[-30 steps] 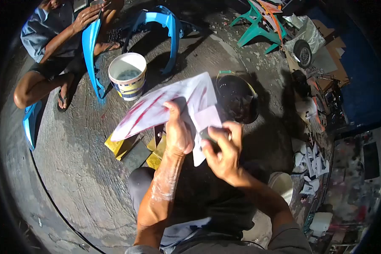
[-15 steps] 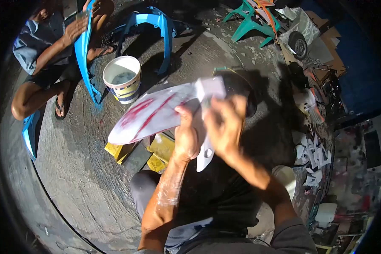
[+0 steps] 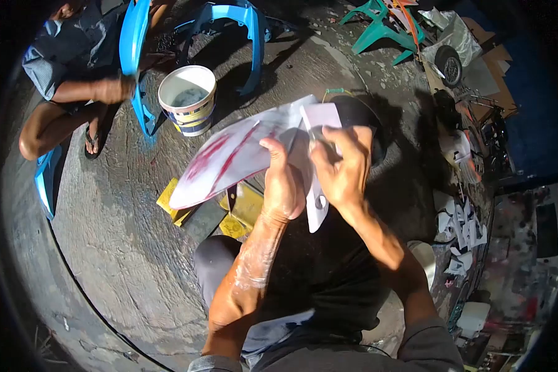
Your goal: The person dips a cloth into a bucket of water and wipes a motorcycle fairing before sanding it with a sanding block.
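A curved vehicle body panel (image 3: 232,155), whitish with dark red streaks, is held up in front of me. My left hand (image 3: 283,183) is closed around its lower edge, thumb lying on the upper face. In my right hand (image 3: 346,162) a pale rectangular pad (image 3: 321,115) is pinched, pressed against the panel's right part. The panel's narrow end with a hole points down between my wrists. Its underside and most of my left fingers are hidden. Whitish residue coats my left forearm.
A bucket (image 3: 188,102) of cloudy water stands beyond the panel. Yellow packets (image 3: 242,208) lie beneath it. At left a co-worker's hand (image 3: 115,90) is at a blue panel (image 3: 133,46). Further off are a blue arched part (image 3: 254,43), a green chair (image 3: 384,34) and scrap pieces (image 3: 462,229).
My right hand and the pad have shifted slightly across the panel, the fingers now less blurred. The view has turned a little. The co-worker's hand has moved lower along the blue panel.
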The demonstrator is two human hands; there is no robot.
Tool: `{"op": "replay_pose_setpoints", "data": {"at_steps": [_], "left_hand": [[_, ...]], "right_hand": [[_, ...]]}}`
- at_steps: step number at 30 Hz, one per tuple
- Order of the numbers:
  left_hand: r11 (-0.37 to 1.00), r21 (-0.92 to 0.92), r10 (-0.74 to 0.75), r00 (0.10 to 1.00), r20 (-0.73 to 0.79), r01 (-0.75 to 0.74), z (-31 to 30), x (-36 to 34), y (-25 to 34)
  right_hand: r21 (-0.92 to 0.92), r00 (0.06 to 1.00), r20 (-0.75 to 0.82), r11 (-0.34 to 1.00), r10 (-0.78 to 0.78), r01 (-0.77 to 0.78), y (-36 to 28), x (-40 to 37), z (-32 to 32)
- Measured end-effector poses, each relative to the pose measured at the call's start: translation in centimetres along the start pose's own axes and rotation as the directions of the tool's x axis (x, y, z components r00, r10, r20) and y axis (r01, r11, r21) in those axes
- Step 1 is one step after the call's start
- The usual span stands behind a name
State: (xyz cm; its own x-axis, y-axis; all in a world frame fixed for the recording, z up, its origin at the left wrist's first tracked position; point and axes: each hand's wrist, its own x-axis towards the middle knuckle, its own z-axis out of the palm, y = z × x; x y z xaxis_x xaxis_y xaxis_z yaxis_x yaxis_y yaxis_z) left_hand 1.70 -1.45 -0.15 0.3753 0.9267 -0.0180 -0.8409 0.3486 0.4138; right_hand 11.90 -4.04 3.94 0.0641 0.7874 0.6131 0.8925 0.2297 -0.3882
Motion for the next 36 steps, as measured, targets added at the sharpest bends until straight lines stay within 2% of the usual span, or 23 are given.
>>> {"op": "replay_pose_setpoints", "data": {"at_steps": [1,3,5,7,8,9,10,11,12,13,15,16,17,20,21,23,25,27,29,30,33,35,36], "left_hand": [[0.997,-0.061,-0.044,0.999,0.026,0.046,0.1,-0.3,0.4],[0.976,-0.186,-0.094,0.992,0.086,0.109,0.0,-0.5,1.8],[0.976,-0.127,-0.182,0.983,-0.020,0.178,-1.1,-0.5,1.9],[0.996,-0.066,-0.047,0.991,0.124,0.056,-0.1,-0.4,1.4],[0.997,-0.073,-0.040,0.999,-0.004,0.040,1.4,-0.9,1.2],[0.998,0.058,-0.035,0.999,-0.008,0.036,1.6,-1.1,1.1],[0.998,0.004,-0.067,0.997,-0.031,0.067,1.5,-1.3,1.3],[0.994,-0.053,-0.093,0.994,-0.050,0.091,1.3,-1.4,1.7],[0.991,-0.044,-0.125,0.988,0.087,0.129,0.1,-1.2,1.9],[0.991,-0.077,-0.104,0.990,0.093,0.111,-0.4,-1.0,2.0],[0.990,-0.093,-0.106,0.994,-0.034,0.102,-0.9,-0.6,0.5],[0.992,-0.077,-0.099,0.993,0.061,0.104,-1.1,-0.5,0.1],[1.000,0.027,-0.001,0.994,0.106,-0.002,0.9,-0.8,1.1],[0.997,-0.048,-0.054,0.998,0.037,0.056,0.5,-1.4,1.7],[0.991,-0.096,-0.078,0.985,0.153,0.093,-0.2,-1.0,2.2],[1.000,0.004,-0.013,0.995,0.098,0.013,0.1,-1.1,1.9],[0.984,-0.151,-0.086,0.993,0.086,0.098,-0.9,-0.9,0.3],[1.000,-0.006,-0.029,0.997,0.072,0.029,1.1,-1.4,1.6],[1.000,0.019,0.018,0.997,0.072,-0.019,1.2,-1.5,3.0],[0.998,-0.059,0.032,0.989,0.143,-0.023,1.0,-1.3,3.4],[0.997,0.029,0.070,0.997,0.017,-0.070,1.8,-1.5,3.2],[0.999,-0.006,-0.053,0.997,0.060,0.054,1.4,-2.2,2.7],[0.999,-0.001,-0.036,0.996,0.077,0.036,1.4,-2.1,2.7]], "right_hand": [[-0.051,0.999,-0.044,0.998,-0.027,0.025,-0.4,0.5,0.2],[0.056,0.997,0.079,0.998,0.003,-0.008,-2.4,-3.2,-0.6],[0.101,0.996,0.091,0.995,-0.006,-0.004,-3.3,-5.8,-1.0],[0.059,0.998,0.057,0.998,0.029,-0.032,-1.7,-3.3,-0.3],[0.023,0.999,-0.001,0.999,0.036,-0.036,-1.0,-1.3,0.5],[-0.011,0.998,-0.059,0.999,0.038,-0.039,-0.6,-0.1,0.9],[-0.035,0.997,-0.078,0.999,0.008,-0.011,-1.4,-0.1,0.6],[0.021,1.000,-0.008,0.999,0.026,-0.026,-2.4,-1.6,0.0],[0.022,1.000,-0.006,0.999,-0.028,0.028,-3.1,-3.4,-0.3],[0.021,0.997,0.002,0.997,-0.081,0.081,-3.2,-4.7,-0.4],[-0.011,0.999,0.048,1.000,-0.009,0.009,-2.3,-2.9,-0.5],[-0.024,0.999,0.023,0.999,0.032,-0.031,-1.5,-1.3,0.3],[-0.033,0.998,-0.006,0.997,0.069,-0.069,-1.1,-0.1,0.9],[-0.001,1.000,0.012,1.000,0.008,-0.008,-3.3,-2.6,-0.4],[0.026,0.999,0.038,0.999,-0.020,0.019,-3.7,-4.1,-1.0],[0.074,0.997,0.071,0.997,0.026,-0.032,-3.4,-4.5,-1.4],[-0.017,0.999,0.016,0.999,0.046,-0.045,-2.7,-1.7,-0.5],[-0.029,0.999,-0.054,1.000,0.010,-0.011,-2.3,-0.1,0.2],[0.019,0.998,-0.006,0.998,-0.063,0.063,-3.5,-3.3,-0.5],[0.060,0.999,0.040,0.998,-0.007,0.004,-4.6,-5.2,-1.3],[0.100,0.996,0.074,0.994,0.039,-0.047,-3.9,-4.9,-1.5],[0.042,0.999,0.043,0.999,0.018,-0.020,-2.8,-1.6,-0.5],[0.049,0.998,0.029,0.997,0.050,-0.051,-3.2,-1.2,-0.4]]}}
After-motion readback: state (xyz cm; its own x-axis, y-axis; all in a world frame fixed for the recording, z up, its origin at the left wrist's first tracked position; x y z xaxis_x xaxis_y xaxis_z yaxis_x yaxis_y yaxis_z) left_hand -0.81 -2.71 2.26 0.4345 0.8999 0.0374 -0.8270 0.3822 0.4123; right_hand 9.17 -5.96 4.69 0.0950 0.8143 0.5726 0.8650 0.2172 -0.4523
